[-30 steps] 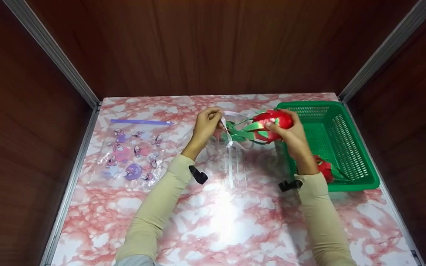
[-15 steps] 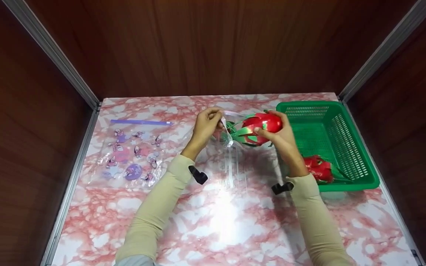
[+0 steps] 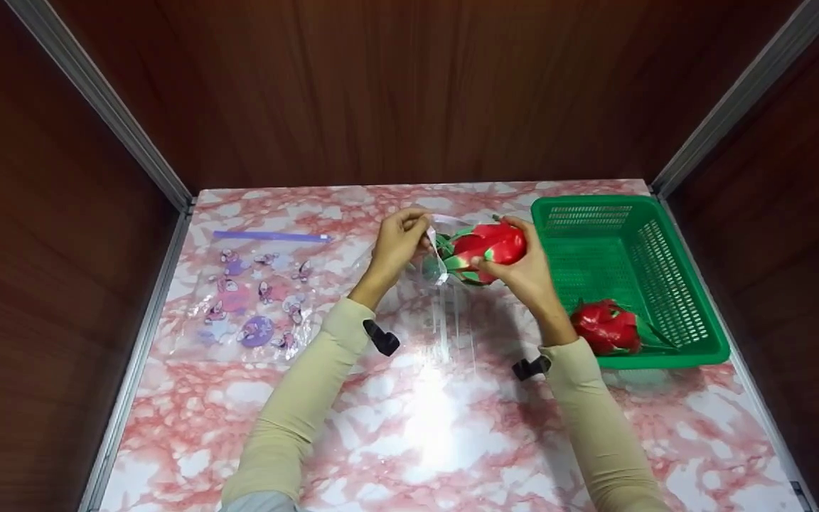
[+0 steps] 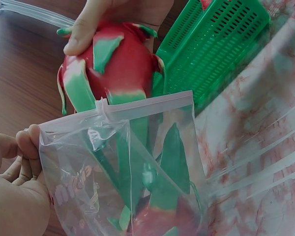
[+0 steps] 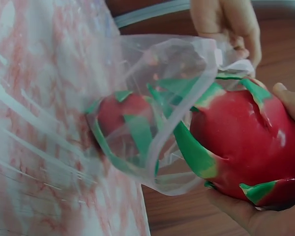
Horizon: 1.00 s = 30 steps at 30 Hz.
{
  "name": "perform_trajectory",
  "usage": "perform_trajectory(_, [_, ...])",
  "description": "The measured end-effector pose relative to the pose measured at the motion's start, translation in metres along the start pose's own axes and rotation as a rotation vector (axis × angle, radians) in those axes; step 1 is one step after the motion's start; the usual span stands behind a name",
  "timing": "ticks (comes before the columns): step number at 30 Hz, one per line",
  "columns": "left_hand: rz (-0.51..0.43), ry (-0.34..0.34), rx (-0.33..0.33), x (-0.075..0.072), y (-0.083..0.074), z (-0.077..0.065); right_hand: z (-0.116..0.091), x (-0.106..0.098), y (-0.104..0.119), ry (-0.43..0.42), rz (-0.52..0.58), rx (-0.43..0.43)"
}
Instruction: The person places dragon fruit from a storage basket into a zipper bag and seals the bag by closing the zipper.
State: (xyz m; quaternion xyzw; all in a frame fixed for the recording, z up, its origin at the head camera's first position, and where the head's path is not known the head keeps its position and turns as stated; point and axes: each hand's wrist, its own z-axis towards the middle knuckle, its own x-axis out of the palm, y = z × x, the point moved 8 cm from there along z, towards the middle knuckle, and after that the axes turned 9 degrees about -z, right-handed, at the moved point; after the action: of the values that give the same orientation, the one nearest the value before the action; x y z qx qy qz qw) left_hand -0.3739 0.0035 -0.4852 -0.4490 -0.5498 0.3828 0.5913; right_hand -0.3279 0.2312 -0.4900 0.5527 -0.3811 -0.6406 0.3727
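Observation:
My left hand [image 3: 399, 245] pinches the edge of a clear zip bag [image 4: 69, 162] with a white slider at its mouth, holding the mouth apart. In my right hand [image 3: 529, 277] is a red dragon fruit [image 5: 250, 147] with green leafy scales, gripped round its rounded end. Its green tips reach inside the bag mouth, while the red body is still outside. A second dragon fruit [image 5: 125, 115] lies inside the bag, seen through the plastic. Another dragon fruit [image 3: 605, 327] rests in the green basket [image 3: 719, 341] beside my right forearm.
A flat printed zip bag [image 3: 253, 291] with a purple slider strip lies on the marbled table [image 3: 381, 441] at left. Brown panels [image 3: 409, 92] enclose the back and both sides. The basket stands at the table's right.
My right hand has moved left with the dragon fruit, bringing its leafy tips into the bag mouth. More of the fruit in the basket shows. My left hand has stayed in place.

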Motion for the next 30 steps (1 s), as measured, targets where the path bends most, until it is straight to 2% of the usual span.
perform_trajectory(5, [0.011,-0.012,-0.008,0.000,0.000,0.000,0.000,0.006,0.001,-0.005,-0.037,-0.036])
perform_trajectory(11, [0.053,-0.015,-0.002,-0.001,0.000,0.000,0.002,0.007,0.000,-0.022,-0.044,-0.036])
perform_trajectory(20, [0.068,0.025,0.004,0.002,0.000,-0.001,0.006,0.010,0.002,-0.042,-0.071,-0.063])
perform_trajectory(23, [0.118,0.038,0.014,0.003,-0.001,-0.002,0.005,0.012,0.002,-0.048,-0.088,-0.080])
perform_trajectory(27, [0.237,0.036,0.048,0.004,-0.005,-0.003,0.004,0.014,0.004,-0.053,-0.127,-0.102])
perform_trajectory(30, [0.279,0.033,0.078,0.005,-0.007,-0.003,0.003,0.016,0.006,-0.052,-0.146,-0.123])
